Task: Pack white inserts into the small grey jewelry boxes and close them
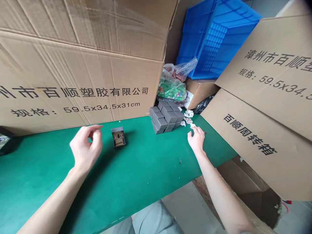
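A small open grey box (pixel 118 137) with a tan insert stands on the green table mat (pixel 136 175). My left hand (pixel 85 149) hovers just left of it, fingers loosely curled and apart, holding nothing. A stack of several closed grey boxes (pixel 166 119) sits at the back of the mat. My right hand (pixel 196 139) rests on the mat to the right of that stack, fingertips reaching toward small white paper pieces (pixel 188 114) scattered there. Whether its fingers pinch one of them is hidden.
A large printed cardboard carton (pixel 73 74) walls the back. Tilted cartons (pixel 265 107) crowd the right. A blue plastic crate (pixel 214 39) leans in the back corner above a plastic bag of coloured parts (pixel 172 87). A dark object (pixel 6 141) sits at the left edge.
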A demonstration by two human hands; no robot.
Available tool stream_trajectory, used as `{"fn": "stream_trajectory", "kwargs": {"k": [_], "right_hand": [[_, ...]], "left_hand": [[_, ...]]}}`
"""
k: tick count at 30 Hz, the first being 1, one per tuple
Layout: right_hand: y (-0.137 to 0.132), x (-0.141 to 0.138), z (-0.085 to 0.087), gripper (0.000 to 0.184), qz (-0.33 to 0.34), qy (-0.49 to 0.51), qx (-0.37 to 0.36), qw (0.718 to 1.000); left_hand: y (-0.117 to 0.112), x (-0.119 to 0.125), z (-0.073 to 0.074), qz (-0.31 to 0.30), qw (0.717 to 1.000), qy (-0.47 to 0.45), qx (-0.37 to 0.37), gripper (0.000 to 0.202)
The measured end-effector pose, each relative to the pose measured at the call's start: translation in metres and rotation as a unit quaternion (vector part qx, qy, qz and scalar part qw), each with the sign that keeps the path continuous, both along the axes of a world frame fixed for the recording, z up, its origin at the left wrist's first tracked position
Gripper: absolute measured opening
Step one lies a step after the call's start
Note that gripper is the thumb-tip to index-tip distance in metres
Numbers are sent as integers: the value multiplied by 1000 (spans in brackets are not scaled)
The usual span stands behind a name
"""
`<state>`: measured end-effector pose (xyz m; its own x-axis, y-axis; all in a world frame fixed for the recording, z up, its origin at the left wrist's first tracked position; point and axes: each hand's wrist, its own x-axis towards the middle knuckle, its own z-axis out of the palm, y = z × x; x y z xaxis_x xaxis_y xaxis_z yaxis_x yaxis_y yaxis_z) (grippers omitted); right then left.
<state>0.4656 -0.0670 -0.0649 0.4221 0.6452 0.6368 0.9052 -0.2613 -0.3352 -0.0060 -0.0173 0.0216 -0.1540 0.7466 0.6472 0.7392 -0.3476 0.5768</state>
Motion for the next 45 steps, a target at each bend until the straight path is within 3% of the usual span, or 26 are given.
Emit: {"fn": "stream_trajectory", "kwargs": {"k": [2, 6, 10, 14, 19, 26, 37, 42, 45], "right_hand": [[9, 4, 6, 39, 12, 0, -11, 1000], [34, 13, 13, 44, 13, 1, -38, 999], [48, 14, 12, 51, -5, 5, -60, 998], [48, 5, 14, 54, -3, -9, -91, 996], [48, -6, 19, 49, 32, -20, -135, 990], [54, -2, 16, 38, 71, -4, -112, 991], [45, 0, 19, 48, 110, 33, -86, 990], [44, -3, 19, 38, 105, 73, -93, 987], [37, -4, 21, 38, 109, 106, -83, 985]], "left_hand": [[8, -8, -3, 3, 999, -39, -31, 30], [24, -16, -14, -93, 973, -118, -175, 48], [25, -15, -14, -193, 940, -79, -270, 61], [21, -13, -8, -196, 928, -23, -316, 70], [23, -14, -10, -206, 925, -6, -320, 67], [21, -12, -4, -181, 926, -4, -331, 70], [27, -15, -11, -187, 928, -41, -320, 67], [25, -16, -11, -195, 922, -88, -324, 67], [22, -12, -11, -231, 906, -167, -312, 64]]}}
